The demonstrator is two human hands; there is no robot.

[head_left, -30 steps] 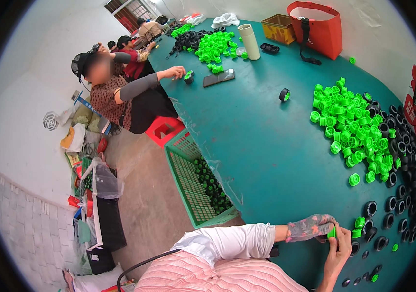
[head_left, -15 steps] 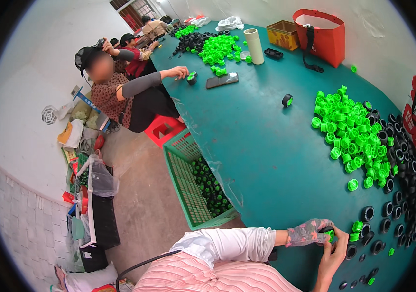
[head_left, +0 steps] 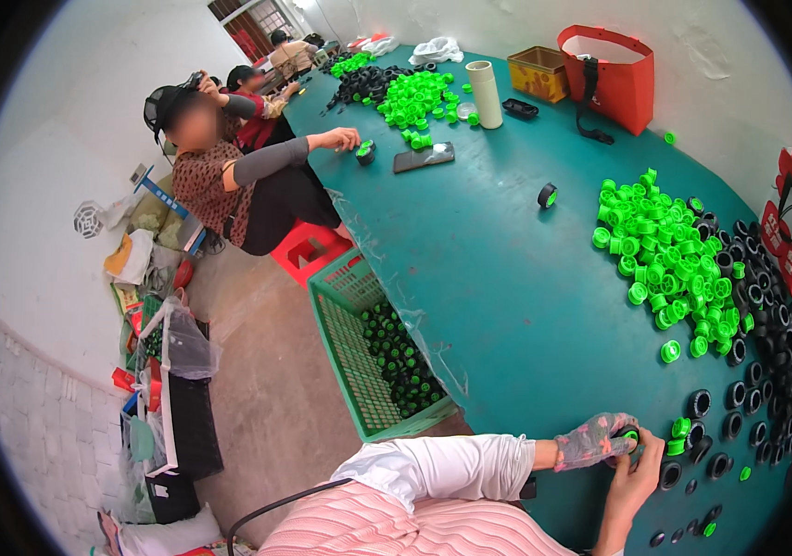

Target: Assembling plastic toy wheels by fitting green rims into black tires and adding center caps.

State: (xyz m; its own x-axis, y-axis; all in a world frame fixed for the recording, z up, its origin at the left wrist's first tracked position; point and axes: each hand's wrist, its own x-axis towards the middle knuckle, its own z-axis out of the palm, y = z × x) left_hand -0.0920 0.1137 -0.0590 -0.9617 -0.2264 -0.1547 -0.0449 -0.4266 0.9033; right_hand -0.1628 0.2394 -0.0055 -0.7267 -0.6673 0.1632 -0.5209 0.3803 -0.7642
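At the near right edge of the table, my two hands meet around one small toy wheel point(head_left: 632, 433), a black tyre with a bright green hub. My left hand point(head_left: 593, 441), in a grey flowered covering, curls over the wheel from the left. Bare fingers of my right hand point(head_left: 636, 474) press on its right and near side. Part of the tyre is hidden by the fingers. Just right of my hands lie loose green hubs point(head_left: 677, 448) and black tyres point(head_left: 670, 474). Beyond them is a heap of green hubs point(head_left: 665, 250), with many black tyres point(head_left: 766, 324) beside it.
A green crate point(head_left: 345, 366) of assembled wheels stands on the floor left of the table point(head_left: 507, 306). A lone wheel point(head_left: 547, 195) sits mid-table. Farther off are a phone point(head_left: 424, 157), a pale cylinder point(head_left: 485, 95), a red bag point(head_left: 609, 79) and a seated co-worker point(head_left: 229, 185) holding a wheel.
The wheel between my hands has tilted, and its green hub now faces more upward. My fingers have shifted slightly around it. The whole view has moved a little.
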